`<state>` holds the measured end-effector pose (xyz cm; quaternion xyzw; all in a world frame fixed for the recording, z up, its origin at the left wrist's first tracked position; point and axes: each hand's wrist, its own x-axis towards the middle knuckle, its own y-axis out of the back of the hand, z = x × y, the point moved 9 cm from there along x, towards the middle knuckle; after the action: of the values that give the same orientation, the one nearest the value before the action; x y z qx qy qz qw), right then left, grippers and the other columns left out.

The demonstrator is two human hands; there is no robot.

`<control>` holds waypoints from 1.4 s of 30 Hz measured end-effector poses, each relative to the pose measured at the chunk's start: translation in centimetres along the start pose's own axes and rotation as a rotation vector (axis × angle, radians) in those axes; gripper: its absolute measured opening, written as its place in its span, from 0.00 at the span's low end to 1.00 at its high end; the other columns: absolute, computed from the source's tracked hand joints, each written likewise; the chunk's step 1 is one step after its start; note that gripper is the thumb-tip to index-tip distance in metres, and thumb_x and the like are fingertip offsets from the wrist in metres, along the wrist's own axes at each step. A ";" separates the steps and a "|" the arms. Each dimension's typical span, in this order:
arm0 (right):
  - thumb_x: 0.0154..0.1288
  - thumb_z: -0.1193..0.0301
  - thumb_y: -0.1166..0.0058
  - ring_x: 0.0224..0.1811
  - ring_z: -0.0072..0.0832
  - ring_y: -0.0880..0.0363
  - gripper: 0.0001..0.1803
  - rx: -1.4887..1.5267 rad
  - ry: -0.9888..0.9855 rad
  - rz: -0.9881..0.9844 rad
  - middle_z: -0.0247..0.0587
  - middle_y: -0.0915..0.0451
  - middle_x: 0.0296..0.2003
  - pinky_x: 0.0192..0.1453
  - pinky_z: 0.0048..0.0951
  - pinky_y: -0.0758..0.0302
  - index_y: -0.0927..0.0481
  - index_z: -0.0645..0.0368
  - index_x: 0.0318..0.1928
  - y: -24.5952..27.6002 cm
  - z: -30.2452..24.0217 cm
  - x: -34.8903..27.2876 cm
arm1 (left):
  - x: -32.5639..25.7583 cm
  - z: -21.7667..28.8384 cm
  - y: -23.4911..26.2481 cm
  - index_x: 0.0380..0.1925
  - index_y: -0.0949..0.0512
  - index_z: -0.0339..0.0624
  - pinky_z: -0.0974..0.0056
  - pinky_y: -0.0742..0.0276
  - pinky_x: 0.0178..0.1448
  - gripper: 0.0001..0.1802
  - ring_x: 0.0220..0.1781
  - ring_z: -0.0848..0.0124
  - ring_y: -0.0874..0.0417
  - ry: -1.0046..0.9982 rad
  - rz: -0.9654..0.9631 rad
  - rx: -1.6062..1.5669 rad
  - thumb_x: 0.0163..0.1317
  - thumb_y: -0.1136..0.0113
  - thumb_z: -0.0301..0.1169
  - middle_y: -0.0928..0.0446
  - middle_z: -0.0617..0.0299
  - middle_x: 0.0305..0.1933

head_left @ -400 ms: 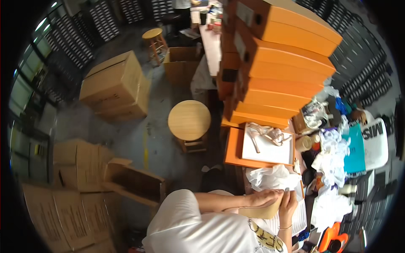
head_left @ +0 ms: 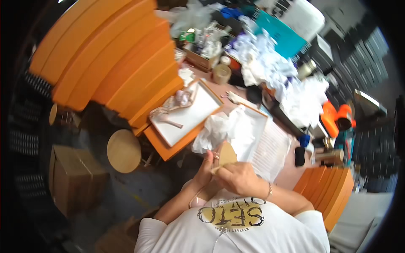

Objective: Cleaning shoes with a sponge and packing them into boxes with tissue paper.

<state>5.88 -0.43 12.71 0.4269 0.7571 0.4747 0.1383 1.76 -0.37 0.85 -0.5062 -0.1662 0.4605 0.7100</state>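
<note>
Tan, sole-shaped piece between 2 hands, in front of the chest
The right hand is clamped on the piece's near end; the left hand is at its left side, though I cannot tell whether those fingers close on it. Crumpled white paper lies just beyond. Good handling probably calls for light fingertip pressure at the edges, 1 hand steadying while the other works, and the far tip clear of the paper.
</note>
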 end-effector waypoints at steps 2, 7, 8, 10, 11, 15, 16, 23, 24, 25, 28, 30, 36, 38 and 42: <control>0.56 0.68 0.42 0.21 0.41 0.25 0.09 0.057 -0.112 0.092 0.44 0.26 0.22 0.24 0.37 0.29 0.28 0.56 0.27 0.6 2.7 0.6 | -0.3 0.0 -0.5 0.70 0.47 0.40 0.65 0.38 0.66 0.43 0.63 0.72 0.34 0.074 -0.013 0.001 0.68 0.71 0.63 0.34 0.60 0.64; 0.61 0.64 0.46 0.18 0.39 0.25 0.11 0.016 -0.066 0.127 0.40 0.26 0.20 0.22 0.37 0.29 0.30 0.55 0.28 1.0 0.8 -3.6 | 1.6 0.7 -0.6 0.68 0.45 0.37 0.60 0.34 0.65 0.38 0.62 0.64 0.30 0.082 -0.045 0.217 0.65 0.53 0.50 0.31 0.54 0.59; 0.61 0.64 0.46 0.17 0.36 0.26 0.10 0.006 -0.063 0.131 0.38 0.27 0.19 0.21 0.36 0.29 0.30 0.53 0.28 1.2 1.8 -4.1 | 1.9 0.5 -0.9 0.69 0.46 0.37 0.60 0.34 0.65 0.39 0.61 0.63 0.29 0.077 -0.021 0.202 0.65 0.54 0.50 0.32 0.54 0.60; 0.60 0.64 0.45 0.17 0.36 0.26 0.10 0.004 -0.237 0.169 0.38 0.28 0.18 0.20 0.36 0.30 0.30 0.54 0.28 1.7 4.6 -4.5 | 2.5 0.1 -1.7 0.69 0.45 0.37 0.58 0.32 0.64 0.39 0.60 0.61 0.27 0.105 0.023 0.201 0.64 0.54 0.51 0.31 0.54 0.60; 0.61 0.64 0.45 0.17 0.36 0.26 0.10 0.003 -0.261 0.199 0.38 0.29 0.18 0.20 0.36 0.30 0.30 0.54 0.28 2.1 5.1 -4.8 | 3.1 -0.1 -2.0 0.69 0.45 0.37 0.57 0.31 0.63 0.40 0.59 0.61 0.27 0.123 0.021 0.219 0.64 0.54 0.52 0.31 0.54 0.60; 0.61 0.64 0.44 0.17 0.36 0.26 0.12 0.024 -0.332 0.338 0.39 0.30 0.17 0.19 0.36 0.30 0.30 0.54 0.25 2.8 8.8 -4.9 | 4.4 -0.7 -2.3 0.69 0.45 0.37 0.56 0.29 0.61 0.42 0.55 0.63 0.25 0.194 -0.004 0.310 0.62 0.53 0.55 0.31 0.53 0.60; 0.61 0.64 0.44 0.17 0.36 0.26 0.13 0.012 -0.350 0.371 0.39 0.30 0.16 0.19 0.36 0.31 0.30 0.55 0.24 3.5 10.7 -4.9 | 5.0 -1.0 -2.7 0.69 0.45 0.37 0.56 0.29 0.61 0.43 0.55 0.63 0.25 0.226 -0.057 0.334 0.62 0.54 0.55 0.31 0.53 0.60; 0.65 0.63 0.49 0.20 0.37 0.22 0.11 0.026 -0.338 0.294 0.39 0.24 0.19 0.20 0.36 0.29 0.28 0.55 0.29 4.7 10.4 -5.3 | 6.8 -1.3 -4.2 0.69 0.47 0.38 0.65 0.27 0.55 0.47 0.52 0.68 0.25 0.325 -0.045 0.339 0.60 0.51 0.60 0.29 0.54 0.54; 0.65 0.63 0.48 0.20 0.37 0.22 0.10 0.032 -0.400 0.368 0.38 0.24 0.19 0.20 0.36 0.29 0.28 0.55 0.29 4.8 13.3 -4.9 | 7.2 -2.0 -4.0 0.69 0.47 0.38 0.65 0.27 0.56 0.47 0.53 0.68 0.25 0.371 -0.105 0.333 0.59 0.51 0.60 0.29 0.54 0.55; 0.64 0.63 0.48 0.20 0.36 0.22 0.10 0.041 -0.452 0.439 0.37 0.24 0.19 0.20 0.36 0.29 0.28 0.54 0.30 5.2 15.6 -4.1 | 8.0 -1.7 -4.6 0.69 0.48 0.38 0.66 0.28 0.57 0.48 0.54 0.69 0.26 0.360 -0.129 0.340 0.59 0.50 0.60 0.30 0.54 0.56; 0.65 0.64 0.48 0.21 0.40 0.23 0.10 0.029 -0.486 0.385 0.40 0.25 0.20 0.22 0.37 0.28 0.28 0.56 0.29 6.3 14.7 -3.9 | 8.6 -1.2 -5.8 0.70 0.48 0.37 0.67 0.29 0.58 0.49 0.55 0.71 0.27 0.316 -0.125 0.359 0.59 0.48 0.59 0.31 0.56 0.58; 0.65 0.64 0.49 0.22 0.42 0.23 0.11 0.029 -0.489 0.316 0.42 0.25 0.21 0.23 0.38 0.28 0.28 0.56 0.29 5.9 12.5 -4.6 | 8.0 -0.8 -4.0 0.70 0.49 0.37 0.67 0.30 0.59 0.47 0.58 0.72 0.29 0.298 -0.093 0.304 0.61 0.48 0.58 0.34 0.57 0.62; 0.65 0.63 0.47 0.19 0.35 0.24 0.11 0.062 -0.496 0.412 0.39 0.25 0.21 0.21 0.36 0.29 0.29 0.55 0.29 4.3 14.4 -3.6 | 9.2 -1.4 -2.1 0.69 0.47 0.40 0.62 0.30 0.61 0.41 0.60 0.68 0.29 0.298 0.007 0.212 0.65 0.54 0.56 0.33 0.56 0.60; 0.64 0.64 0.47 0.19 0.35 0.24 0.10 0.033 -0.435 0.343 0.38 0.26 0.21 0.21 0.35 0.28 0.29 0.54 0.30 3.4 11.5 -2.6 | 9.6 -1.4 -0.7 0.64 0.39 0.40 0.59 0.27 0.58 0.39 0.56 0.64 0.25 0.321 0.203 0.151 0.65 0.59 0.59 0.29 0.54 0.56; 0.56 0.66 0.43 0.21 0.30 0.23 0.09 0.068 -0.188 0.141 0.34 0.29 0.22 0.21 0.34 0.28 0.29 0.53 0.31 -0.7 5.8 -2.1 | 10.2 -2.2 3.4 0.57 0.30 0.47 0.56 0.20 0.44 0.35 0.44 0.57 0.19 0.316 0.274 0.069 0.62 0.58 0.62 0.25 0.48 0.51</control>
<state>10.36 1.28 8.69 0.5262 0.7245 0.4154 0.1605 6.97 6.99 -5.46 -0.5655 0.0332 0.4730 0.6748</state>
